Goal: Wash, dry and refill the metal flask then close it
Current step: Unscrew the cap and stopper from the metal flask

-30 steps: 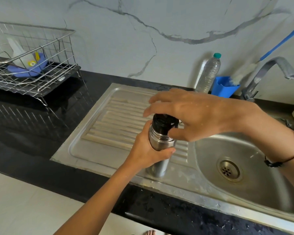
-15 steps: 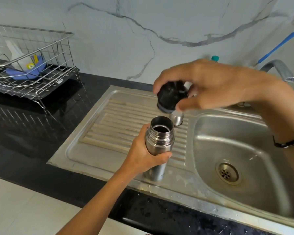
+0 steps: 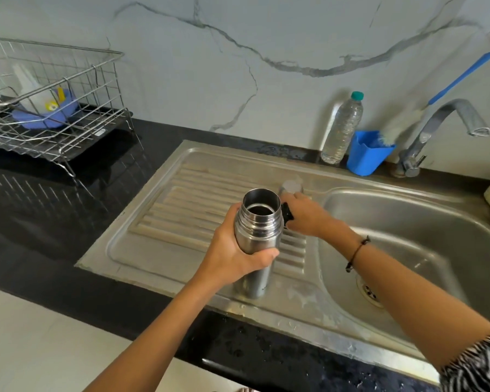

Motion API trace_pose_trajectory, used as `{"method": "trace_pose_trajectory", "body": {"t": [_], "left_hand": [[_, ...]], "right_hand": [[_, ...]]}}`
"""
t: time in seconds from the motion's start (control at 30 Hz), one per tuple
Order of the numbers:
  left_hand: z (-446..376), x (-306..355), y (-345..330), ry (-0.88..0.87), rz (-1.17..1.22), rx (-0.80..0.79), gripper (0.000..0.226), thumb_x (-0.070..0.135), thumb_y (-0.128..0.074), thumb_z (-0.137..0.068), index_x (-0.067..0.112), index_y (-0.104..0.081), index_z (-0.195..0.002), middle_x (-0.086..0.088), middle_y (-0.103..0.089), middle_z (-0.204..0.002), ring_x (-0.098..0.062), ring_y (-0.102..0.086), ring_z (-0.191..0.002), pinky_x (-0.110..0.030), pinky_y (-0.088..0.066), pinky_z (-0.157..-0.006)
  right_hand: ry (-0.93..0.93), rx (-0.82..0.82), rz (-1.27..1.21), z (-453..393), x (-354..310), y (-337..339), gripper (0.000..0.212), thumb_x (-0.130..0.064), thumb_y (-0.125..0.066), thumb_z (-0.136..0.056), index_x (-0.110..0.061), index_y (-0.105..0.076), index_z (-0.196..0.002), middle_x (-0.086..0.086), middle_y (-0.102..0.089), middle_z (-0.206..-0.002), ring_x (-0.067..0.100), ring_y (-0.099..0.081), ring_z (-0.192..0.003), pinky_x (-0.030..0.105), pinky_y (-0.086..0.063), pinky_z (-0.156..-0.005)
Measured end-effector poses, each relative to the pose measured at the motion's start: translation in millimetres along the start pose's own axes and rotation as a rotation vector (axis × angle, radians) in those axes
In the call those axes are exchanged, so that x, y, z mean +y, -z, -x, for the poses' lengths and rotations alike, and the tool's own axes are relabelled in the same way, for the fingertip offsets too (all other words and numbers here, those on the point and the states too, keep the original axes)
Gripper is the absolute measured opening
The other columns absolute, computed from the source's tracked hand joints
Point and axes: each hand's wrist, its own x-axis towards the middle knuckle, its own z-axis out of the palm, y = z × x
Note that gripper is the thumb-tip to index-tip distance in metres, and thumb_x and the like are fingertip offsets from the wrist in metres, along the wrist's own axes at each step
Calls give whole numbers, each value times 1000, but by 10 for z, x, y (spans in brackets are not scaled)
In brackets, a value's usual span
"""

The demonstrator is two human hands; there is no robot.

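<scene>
Flask: one, uncapped; two hands.

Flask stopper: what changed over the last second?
The right hand unscrewed the black stopper, lifted it off the metal flask, then carried it down to the drainboard beside the flask, next to the steel cup; it still holds it. The flask mouth is now open. The left hand kept gripping the upright flask in the same spot.
</scene>
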Motion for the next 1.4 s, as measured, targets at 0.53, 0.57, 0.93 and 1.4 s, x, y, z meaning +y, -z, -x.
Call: {"method": "trace_pose_trajectory", "body": {"t": [0.53, 0.57, 0.93, 1.4], "left_hand": [[24, 15, -24, -19, 33, 21, 65, 39, -76, -54, 32, -47, -112, 18, -66, -100, -8, -65, -92, -21, -52, -77], [26, 15, -24, -13, 41, 16, 66, 40, -76, -53, 32, -47, -112, 20, -65, -100, -6, -64, -92, -19, -52, -76], [-161, 11, -173, -59, 62, -11, 68, 44, -78, -51, 38, -47, -111, 18, -64, -100, -6, -64, -90, -20, -52, -73], [-783, 463, -2067, -192, -104, -331, 66, 24, -86, -60, 30, -45, -112, 21, -58, -99, 16, -56, -88, -2, -41, -73]], "right_hand": [[-116, 232, -58, 127, -117, 161, 56, -25, -57, -88, -20, -31, -137, 11, -37, -131, 31, -47, -112, 40, -48, -79], [-115, 252, -73, 186, -142, 216, 53, -24, -55, -88, -19, -33, -136, 10, -38, -130, 30, -49, -110, 39, -47, -77], [-421, 175, -146, 1218, 410, -175, 26, -25, -48, -90, -18, -56, -113, 7, -50, -118, 33, -55, -104, 36, -45, -80], [-641, -134, -189, 2790, 2271, -711, 40, -44, -40, -97, -15, -53, -73, 12, -64, -91, 27, -58, -98, 33, -40, -80]]}}
